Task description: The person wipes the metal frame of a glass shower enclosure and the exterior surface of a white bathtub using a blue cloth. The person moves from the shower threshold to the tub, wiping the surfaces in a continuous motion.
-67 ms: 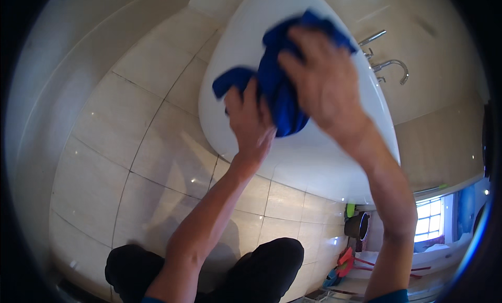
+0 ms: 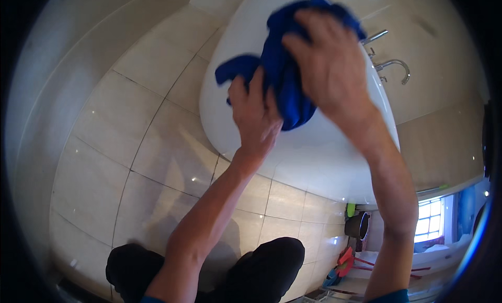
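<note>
A bunched blue cloth (image 2: 293, 91) lies against the smooth white outer side of a bathtub (image 2: 324, 161). My right hand (image 2: 334, 67) presses on the upper part of the cloth, its fingers bent into the fabric. Lower and to the left, my left hand (image 2: 253, 109) grips the cloth's near edge, and a loose flap sticks out past its fingertips. Both hands are slightly smeared by motion. Folds of cloth hide the fingertips in part.
A chrome tap (image 2: 400, 67) curves out beyond the tub's right edge. Beige floor tiles (image 2: 162, 141) spread to the left. At the lower right are a dark bucket (image 2: 356, 225), a red tool (image 2: 345, 261) and a bright window (image 2: 430, 219). My dark-clad knees (image 2: 274, 261) show below.
Both hands and the cloth have shifted a little up and to the right along the tub. The grip on the cloth looks the same.
</note>
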Tool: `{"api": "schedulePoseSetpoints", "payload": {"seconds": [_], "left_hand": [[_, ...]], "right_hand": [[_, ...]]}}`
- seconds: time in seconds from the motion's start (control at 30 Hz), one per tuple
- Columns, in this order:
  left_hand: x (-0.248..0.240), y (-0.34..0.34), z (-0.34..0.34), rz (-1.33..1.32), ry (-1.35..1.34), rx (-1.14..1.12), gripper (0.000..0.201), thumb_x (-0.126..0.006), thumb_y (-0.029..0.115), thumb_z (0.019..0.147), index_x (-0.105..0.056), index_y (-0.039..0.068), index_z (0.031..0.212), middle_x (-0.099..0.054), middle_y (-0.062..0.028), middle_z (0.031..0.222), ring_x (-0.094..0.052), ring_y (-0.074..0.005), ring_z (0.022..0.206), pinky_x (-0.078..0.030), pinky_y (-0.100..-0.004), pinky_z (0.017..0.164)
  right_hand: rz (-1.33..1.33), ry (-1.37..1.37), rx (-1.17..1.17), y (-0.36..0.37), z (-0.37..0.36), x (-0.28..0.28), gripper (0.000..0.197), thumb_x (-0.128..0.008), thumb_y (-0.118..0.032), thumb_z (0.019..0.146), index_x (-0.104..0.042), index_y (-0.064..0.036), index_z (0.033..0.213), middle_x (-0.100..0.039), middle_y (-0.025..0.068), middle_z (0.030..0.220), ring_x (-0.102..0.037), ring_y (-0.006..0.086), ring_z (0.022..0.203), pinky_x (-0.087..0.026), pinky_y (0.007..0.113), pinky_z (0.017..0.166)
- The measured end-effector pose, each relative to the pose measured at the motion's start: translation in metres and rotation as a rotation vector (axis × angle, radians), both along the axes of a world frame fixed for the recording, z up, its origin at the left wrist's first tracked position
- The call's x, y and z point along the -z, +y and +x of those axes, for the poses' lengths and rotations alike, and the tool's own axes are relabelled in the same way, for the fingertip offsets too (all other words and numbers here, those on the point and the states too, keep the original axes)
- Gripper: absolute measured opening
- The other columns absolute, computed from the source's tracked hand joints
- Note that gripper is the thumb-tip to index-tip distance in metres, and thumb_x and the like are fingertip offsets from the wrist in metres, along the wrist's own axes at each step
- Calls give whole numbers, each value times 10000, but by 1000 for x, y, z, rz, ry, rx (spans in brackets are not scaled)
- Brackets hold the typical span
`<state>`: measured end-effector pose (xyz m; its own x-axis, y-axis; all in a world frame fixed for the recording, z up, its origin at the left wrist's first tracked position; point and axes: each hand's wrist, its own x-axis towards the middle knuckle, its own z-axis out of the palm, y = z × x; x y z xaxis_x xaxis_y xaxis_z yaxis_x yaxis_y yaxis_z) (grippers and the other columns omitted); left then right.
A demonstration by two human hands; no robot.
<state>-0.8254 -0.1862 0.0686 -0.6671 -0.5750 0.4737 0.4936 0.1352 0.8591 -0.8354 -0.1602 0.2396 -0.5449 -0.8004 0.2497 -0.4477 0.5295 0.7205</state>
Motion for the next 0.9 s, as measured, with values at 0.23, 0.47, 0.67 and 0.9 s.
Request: {"api": "schedulePoseSetpoints", "payload": {"seconds": [0.23,0.47,0.67,0.9], "left_hand": [[52,9,-25,72,-102,102,465,-609,163,837,-509,-12,1255,-468,-276,1195,-482,-427,1071,-392,-452,935],[90,12,0,403,-221,413,517,-610,148,864,-430,-4,1325,-400,-217,1300,-463,-335,1146,-365,-369,984],[16,-11,-24,-26,-100,74,577,-653,191,781,-479,16,1303,-438,-322,1219,-445,-478,1098,-366,-486,961],[107,17,-23,341,-132,166,584,-637,179,796,-449,-32,1307,-449,-324,1197,-463,-468,1085,-389,-458,939]], "right_hand": [[38,28,-47,-15,-31,38,156,-558,-160,762,-671,-54,778,-608,127,973,-534,258,1021,-407,377,865],[141,-265,43,1,-8,98,151,-557,-173,761,-676,-87,792,-609,106,1023,-548,233,997,-393,363,909],[106,77,-77,-30,-41,10,130,-566,-125,747,-674,-83,806,-607,113,964,-538,265,1000,-400,394,871],[173,-192,74,-19,-14,95,141,-559,-140,754,-675,-74,800,-604,122,962,-533,255,1024,-385,371,888]]}}
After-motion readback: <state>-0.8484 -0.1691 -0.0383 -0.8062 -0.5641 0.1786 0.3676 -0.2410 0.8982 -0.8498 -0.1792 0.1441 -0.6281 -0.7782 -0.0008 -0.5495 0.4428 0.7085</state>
